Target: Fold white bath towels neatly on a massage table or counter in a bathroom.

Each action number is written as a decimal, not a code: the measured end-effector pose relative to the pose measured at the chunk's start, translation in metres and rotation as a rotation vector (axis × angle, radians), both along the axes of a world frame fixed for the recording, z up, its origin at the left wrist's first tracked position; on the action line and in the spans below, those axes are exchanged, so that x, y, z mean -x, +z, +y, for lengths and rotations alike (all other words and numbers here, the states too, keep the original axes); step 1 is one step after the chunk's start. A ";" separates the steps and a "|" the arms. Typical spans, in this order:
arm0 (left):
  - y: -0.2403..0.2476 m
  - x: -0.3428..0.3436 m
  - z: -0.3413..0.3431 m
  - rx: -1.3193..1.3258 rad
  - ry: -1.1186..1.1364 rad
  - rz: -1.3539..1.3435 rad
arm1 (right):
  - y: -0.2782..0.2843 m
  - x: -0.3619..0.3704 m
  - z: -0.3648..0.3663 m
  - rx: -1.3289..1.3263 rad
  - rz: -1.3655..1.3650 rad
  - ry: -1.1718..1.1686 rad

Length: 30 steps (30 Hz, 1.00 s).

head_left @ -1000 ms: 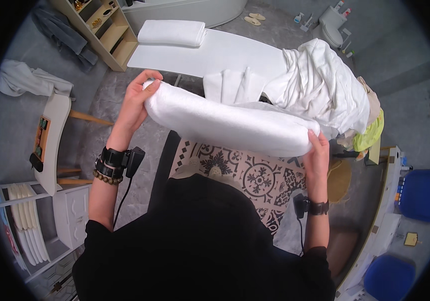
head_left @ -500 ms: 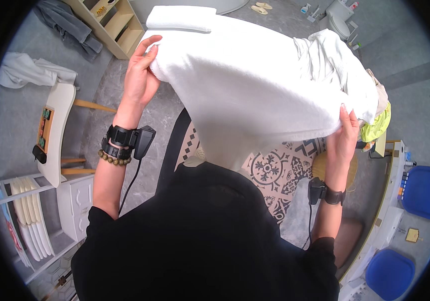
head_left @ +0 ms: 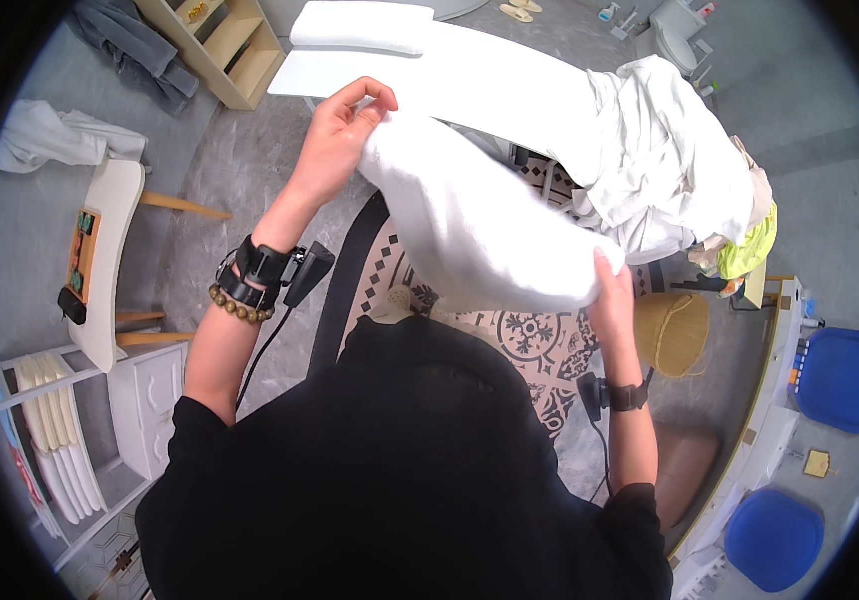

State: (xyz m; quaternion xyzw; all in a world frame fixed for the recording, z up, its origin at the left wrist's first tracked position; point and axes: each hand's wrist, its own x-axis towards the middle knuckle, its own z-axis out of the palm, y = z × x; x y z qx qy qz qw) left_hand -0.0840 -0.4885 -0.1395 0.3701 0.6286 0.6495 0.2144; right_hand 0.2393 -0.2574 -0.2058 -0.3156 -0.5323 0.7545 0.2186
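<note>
Towel of thick white plush fabric hangs in a sagging band between both hands: the left grip pinches its upper corner, thumb against fingers, and the right grip pinches the lower end. Should either pinch loosen, that end could drop onto the beige-and-black patterned rug below the grips; swung rightward, it could catch the crumpled white cloth heap beyond the right grip. Its pile looks soft and limp, unlike the smooth, flat white worktop ahead of both grips.
</note>
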 end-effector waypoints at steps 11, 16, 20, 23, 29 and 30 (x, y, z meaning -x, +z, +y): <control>-0.131 -0.034 -0.006 0.204 -0.160 -0.631 | 0.091 0.013 0.000 -0.067 0.280 -0.183; -0.086 -0.017 0.000 -0.100 -0.038 -0.544 | 0.102 -0.004 0.017 -0.114 0.351 -0.319; -0.080 -0.020 -0.002 -0.115 0.076 -0.546 | 0.111 -0.008 0.009 -0.094 0.381 -0.313; -0.076 -0.032 -0.003 -0.062 -0.047 -0.562 | 0.105 -0.013 0.011 -0.115 0.354 -0.326; -0.065 -0.042 -0.002 0.307 -0.220 -0.277 | 0.100 -0.022 0.016 -0.101 0.325 -0.354; -0.071 -0.043 -0.001 0.334 -0.183 -0.189 | 0.100 -0.022 0.015 -0.107 0.313 -0.364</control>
